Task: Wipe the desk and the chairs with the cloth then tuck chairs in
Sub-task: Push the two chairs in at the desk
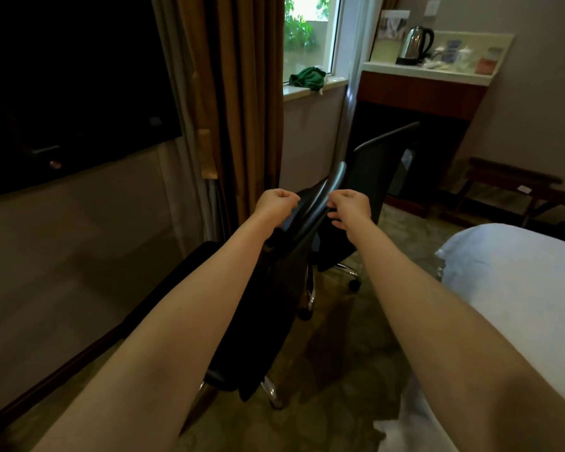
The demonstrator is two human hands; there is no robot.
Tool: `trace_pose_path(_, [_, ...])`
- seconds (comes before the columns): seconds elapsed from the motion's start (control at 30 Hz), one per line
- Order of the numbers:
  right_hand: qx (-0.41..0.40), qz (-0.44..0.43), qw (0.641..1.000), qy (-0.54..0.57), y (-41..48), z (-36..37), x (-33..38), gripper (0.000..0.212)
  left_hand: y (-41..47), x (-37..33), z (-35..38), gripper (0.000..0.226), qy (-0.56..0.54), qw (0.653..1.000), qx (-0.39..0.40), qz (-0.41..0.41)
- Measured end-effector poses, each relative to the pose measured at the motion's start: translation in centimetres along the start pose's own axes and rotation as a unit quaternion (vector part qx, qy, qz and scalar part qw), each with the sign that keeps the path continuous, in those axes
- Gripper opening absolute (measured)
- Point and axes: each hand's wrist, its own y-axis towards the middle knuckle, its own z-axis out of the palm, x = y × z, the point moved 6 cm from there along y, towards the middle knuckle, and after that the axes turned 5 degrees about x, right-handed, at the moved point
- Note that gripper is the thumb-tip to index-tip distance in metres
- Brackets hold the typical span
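left hand [276, 203]: fingers curled tight on top rim of black curved-back office chair [274, 305] | right hand [349, 207]: fingers hooked over same rim | crumpled green cloth [307, 78]: on pale windowsill [294, 90], well beyond chair

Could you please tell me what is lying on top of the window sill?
A crumpled green cloth lies on the window sill, one corner hanging over its front edge. The sill's left end is covered by the curtain, so anything there cannot be seen.
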Motion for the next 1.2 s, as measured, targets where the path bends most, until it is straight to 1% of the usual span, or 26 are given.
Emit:
trace_pose_path(0.1, [-0.02,-0.043,0.998,-0.03,3.6,-0.6,1.7,0.009,3.2,-1.2,1.0,0.02,0.027,1.0,0.015,-0.006])
trace_pose_path(0.27, [-0.023,-0.072,0.991,-0.107,8.8,-1.0,3.0,0.012,7.3,-2.3,3.5,0.02,0.058,0.997,0.054,-0.013])
trace_pose_path(0.33, [-0.013,-0.1,0.981,-0.165,11.0,-0.7,3.7,0.014,9.0,-2.7,4.0,0.02,0.06,0.997,0.048,-0.02])
trace_pose_path(0.43, [0.002,-0.143,0.957,-0.254,13.8,-0.1,4.7,0.015,11.2,-3.1,4.0,0.018,0.062,0.997,0.036,-0.032])
trace_pose_path(0.5, [0.015,-0.173,0.94,-0.293,15.6,0.6,5.4,0.014,12.2,-3.4,3.3,0.017,0.065,0.997,0.017,-0.043])
trace_pose_path(0.57, [0.048,-0.212,0.923,-0.318,17.3,1.7,5.9,0.015,13.5,-3.6,2.4,0.017,0.063,0.997,-0.021,-0.046])
trace_pose_path(0.63, [0.09,-0.248,0.897,-0.354,18.3,3.2,6.3,0.021,14.4,-3.5,1.6,0.019,0.048,0.996,-0.063,-0.052])
trace_pose_path(0.73, [0.188,-0.29,0.86,-0.375,18.9,5.3,6.5,0.021,14.7,-3.1,1.6,0.016,0.052,0.992,-0.096,-0.06])
trace_pose_path(0.83, [0.291,-0.284,0.827,-0.389,19.1,7.0,5.5,0.016,14.7,-2.0,1.7,0.013,0.05,0.99,-0.097,-0.093])
trace_pose_path(0.9, [0.341,-0.28,0.801,-0.405,19.2,7.9,4.5,0.016,14.3,-1.2,1.4,0.017,0.048,0.987,-0.1,-0.114])
trace_pose_path(0.97, [0.372,-0.285,0.785,-0.405,19.6,8.8,4.2,0.016,14.0,-1.1,0.5,0.018,0.05,0.984,-0.119,-0.121])
trace_pose_path(1.07, [0.402,-0.289,0.781,-0.381,20.0,9.7,4.3,0.017,13.6,-1.1,0.0,0.016,0.052,0.98,-0.137,-0.135])
trace_pose_path(1.13, [0.423,-0.299,0.763,-0.387,20.1,10.2,4.0,0.017,13.5,-0.7,0.3,0.016,0.046,0.977,-0.146,-0.148])
trace_pose_path(1.2, [0.451,-0.306,0.737,-0.401,20.3,10.8,3.8,0.017,13.5,-0.6,0.7,0.017,0.059,0.975,-0.146,-0.159])
